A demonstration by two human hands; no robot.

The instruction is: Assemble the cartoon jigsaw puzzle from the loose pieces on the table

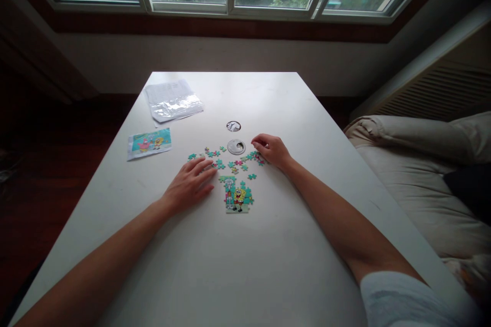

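A partly joined cartoon jigsaw lies mid-table on the white table. Several loose teal and pink pieces are scattered just beyond it. My left hand lies flat on the table left of the joined part, fingers stretched out toward the loose pieces, fingertips touching some. My right hand rests at the right end of the scatter, fingers curled down onto small pieces; what it pinches is too small to make out.
A picture card of the puzzle lies at the left. A clear plastic bag on paper sits at the far left. A round cable hole and its round cover are mid-table. A cushioned sofa stands at the right.
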